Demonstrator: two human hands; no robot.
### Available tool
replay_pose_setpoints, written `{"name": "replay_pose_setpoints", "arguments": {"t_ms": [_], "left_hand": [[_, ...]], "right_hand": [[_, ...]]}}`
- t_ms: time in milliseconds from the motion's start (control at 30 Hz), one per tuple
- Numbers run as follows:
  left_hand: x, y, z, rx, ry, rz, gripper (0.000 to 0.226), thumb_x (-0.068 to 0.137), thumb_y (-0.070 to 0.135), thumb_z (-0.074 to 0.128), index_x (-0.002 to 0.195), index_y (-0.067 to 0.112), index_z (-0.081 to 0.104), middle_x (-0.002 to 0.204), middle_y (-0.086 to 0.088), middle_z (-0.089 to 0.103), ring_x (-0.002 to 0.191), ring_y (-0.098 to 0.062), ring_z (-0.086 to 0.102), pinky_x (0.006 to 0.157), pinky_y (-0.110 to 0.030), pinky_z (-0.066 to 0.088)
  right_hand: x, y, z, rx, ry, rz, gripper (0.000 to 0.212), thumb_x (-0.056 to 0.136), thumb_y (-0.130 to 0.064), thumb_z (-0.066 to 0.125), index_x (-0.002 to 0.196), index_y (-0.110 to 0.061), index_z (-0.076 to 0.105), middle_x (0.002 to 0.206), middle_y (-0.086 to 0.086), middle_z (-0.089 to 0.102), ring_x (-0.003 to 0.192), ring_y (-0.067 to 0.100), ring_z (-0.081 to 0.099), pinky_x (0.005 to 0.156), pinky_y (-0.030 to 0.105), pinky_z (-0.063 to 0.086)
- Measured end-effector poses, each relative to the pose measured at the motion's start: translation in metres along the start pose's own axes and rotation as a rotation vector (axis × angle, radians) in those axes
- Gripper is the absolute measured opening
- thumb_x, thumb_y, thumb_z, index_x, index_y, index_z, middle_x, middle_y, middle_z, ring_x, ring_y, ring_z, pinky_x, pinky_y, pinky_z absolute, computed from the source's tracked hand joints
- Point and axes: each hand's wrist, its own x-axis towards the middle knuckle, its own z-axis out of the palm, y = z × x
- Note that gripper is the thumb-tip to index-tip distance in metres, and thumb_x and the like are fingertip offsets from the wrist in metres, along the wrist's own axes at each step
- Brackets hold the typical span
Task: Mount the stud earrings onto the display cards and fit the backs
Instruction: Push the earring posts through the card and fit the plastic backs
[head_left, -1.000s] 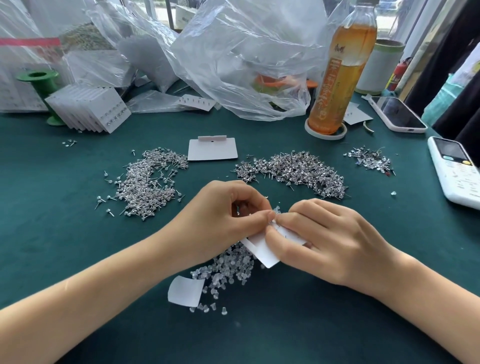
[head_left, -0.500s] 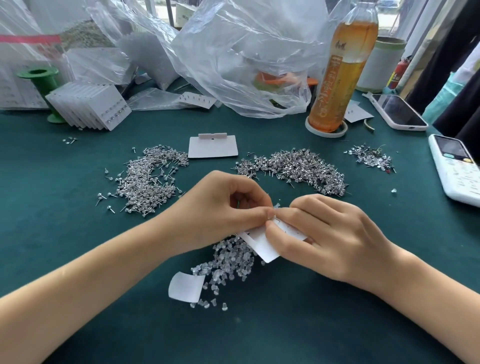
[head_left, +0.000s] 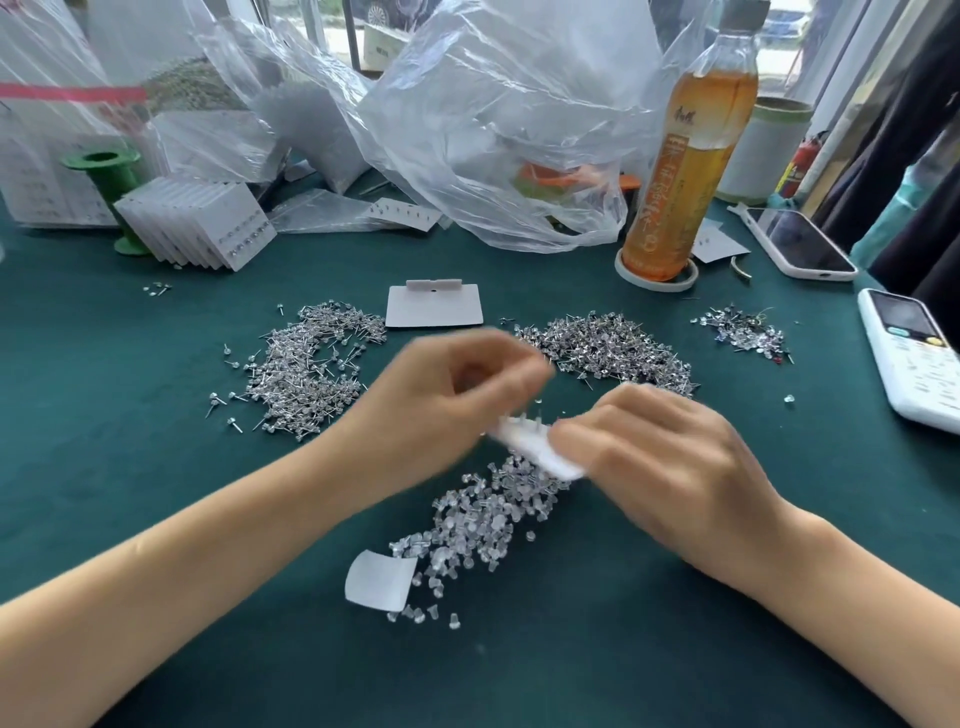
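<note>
My right hand (head_left: 660, 457) pinches a white display card (head_left: 535, 444) low over the green table; a few stud posts stick up from the card's top edge. My left hand (head_left: 467, 389) is blurred, up and to the left of the card, with its fingers curled; I cannot see whether it holds anything. A pile of clear earring backs (head_left: 483, 514) lies under the card. Silver stud piles lie at the left (head_left: 306, 364) and behind the hands (head_left: 608, 348). A blank card (head_left: 434, 306) lies flat further back.
A stack of filled cards (head_left: 192, 223) leans at back left by a green spool (head_left: 104, 171). Clear plastic bags (head_left: 493, 114), a tea bottle (head_left: 680, 156), a phone (head_left: 795, 241) and a white remote (head_left: 914, 358) line the back and right. A small paper piece (head_left: 379, 579) lies near me.
My left hand has left the card and moved up and left, blurred by motion. My right hand still holds the card, now tilted with posts showing.
</note>
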Motion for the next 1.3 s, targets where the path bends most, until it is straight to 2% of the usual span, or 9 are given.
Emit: {"name": "replay_pose_setpoints", "arguments": {"t_ms": [67, 133, 233, 467, 667, 833, 1000, 1100, 1300], "left_hand": [[0.004, 0.002, -0.007, -0.106, 0.122, -0.042, 0.031, 0.080, 0.047, 0.048, 0.092, 0.028, 0.070, 0.080, 0.007, 0.069, 0.073, -0.009, 0.060, 0.070, -0.024, 0.047], [0.005, 0.002, -0.010, -0.142, 0.086, -0.105, 0.034, 0.077, 0.050, 0.048, 0.092, 0.028, 0.069, 0.082, 0.006, 0.072, 0.075, -0.006, 0.063, 0.072, -0.022, 0.050], [0.003, -0.002, -0.005, -0.210, -0.052, -0.191, 0.033, 0.073, 0.044, 0.057, 0.093, 0.019, 0.067, 0.078, -0.003, 0.072, 0.070, -0.012, 0.065, 0.069, -0.024, 0.052], [0.003, -0.007, -0.001, -0.413, -0.100, -0.309, 0.030, 0.067, 0.031, 0.068, 0.092, 0.014, 0.070, 0.070, -0.002, 0.069, 0.057, -0.009, 0.063, 0.057, -0.015, 0.052], [0.004, -0.010, -0.003, -0.496, -0.138, -0.388, 0.025, 0.071, 0.026, 0.069, 0.088, 0.008, 0.070, 0.069, -0.001, 0.069, 0.055, -0.008, 0.062, 0.054, -0.013, 0.050], [0.006, -0.010, -0.004, -0.504, -0.148, -0.409, 0.026, 0.073, 0.024, 0.069, 0.089, 0.004, 0.068, 0.070, -0.002, 0.069, 0.056, -0.008, 0.062, 0.054, -0.013, 0.050], [0.006, -0.010, -0.003, -0.482, -0.112, -0.400, 0.040, 0.070, 0.027, 0.069, 0.095, -0.003, 0.066, 0.070, -0.003, 0.067, 0.056, -0.008, 0.060, 0.055, -0.014, 0.049], [0.006, -0.010, -0.002, -0.476, -0.065, -0.363, 0.028, 0.078, 0.030, 0.063, 0.091, 0.006, 0.068, 0.072, -0.003, 0.069, 0.057, -0.010, 0.061, 0.056, -0.015, 0.050], [0.008, -0.019, -0.003, -0.015, 0.043, -0.121, 0.010, 0.090, 0.015, 0.059, 0.091, 0.017, 0.069, 0.074, 0.002, 0.073, 0.063, -0.009, 0.064, 0.067, -0.018, 0.052]], "right_hand": [[0.004, -0.003, -0.003, 0.258, 0.105, 0.395, 0.022, 0.086, -0.012, 0.072, 0.100, -0.020, 0.057, 0.080, -0.001, 0.067, 0.070, 0.017, 0.059, 0.065, 0.021, 0.050], [0.010, -0.007, -0.007, 0.557, 0.187, 0.800, 0.023, 0.076, -0.028, 0.074, 0.094, -0.029, 0.060, 0.089, -0.010, 0.070, 0.077, 0.007, 0.066, 0.065, 0.013, 0.051], [0.015, -0.004, -0.011, 0.826, 0.186, 1.008, 0.027, 0.068, -0.028, 0.072, 0.093, -0.027, 0.063, 0.078, -0.015, 0.072, 0.060, 0.000, 0.063, 0.054, 0.011, 0.048], [0.017, 0.000, -0.012, 1.140, 0.106, 1.251, 0.043, 0.060, -0.033, 0.076, 0.097, -0.014, 0.065, 0.074, 0.009, 0.068, 0.040, 0.011, 0.043, 0.036, 0.016, 0.031], [0.017, 0.005, -0.016, 1.285, -0.028, 1.353, 0.039, 0.066, -0.045, 0.069, 0.095, -0.018, 0.067, 0.076, 0.014, 0.072, 0.039, 0.010, 0.040, 0.038, 0.016, 0.023], [0.015, 0.009, -0.020, 1.360, -0.103, 1.343, 0.020, 0.072, -0.027, 0.076, 0.091, -0.022, 0.074, 0.085, 0.016, 0.073, 0.041, 0.010, 0.043, 0.037, 0.013, 0.028], [0.014, 0.009, -0.018, 1.345, -0.074, 1.366, 0.035, 0.069, -0.024, 0.071, 0.103, -0.015, 0.067, 0.083, 0.016, 0.073, 0.039, 0.009, 0.043, 0.037, 0.013, 0.024], [0.014, 0.009, -0.018, 1.304, -0.028, 1.365, 0.035, 0.072, -0.021, 0.067, 0.106, -0.012, 0.064, 0.083, 0.017, 0.073, 0.039, 0.008, 0.043, 0.040, 0.016, 0.022], [0.012, 0.014, -0.020, 1.256, 0.073, 1.390, 0.034, 0.075, -0.019, 0.062, 0.108, -0.009, 0.063, 0.083, 0.015, 0.074, 0.039, 0.008, 0.040, 0.037, 0.013, 0.025]]}}
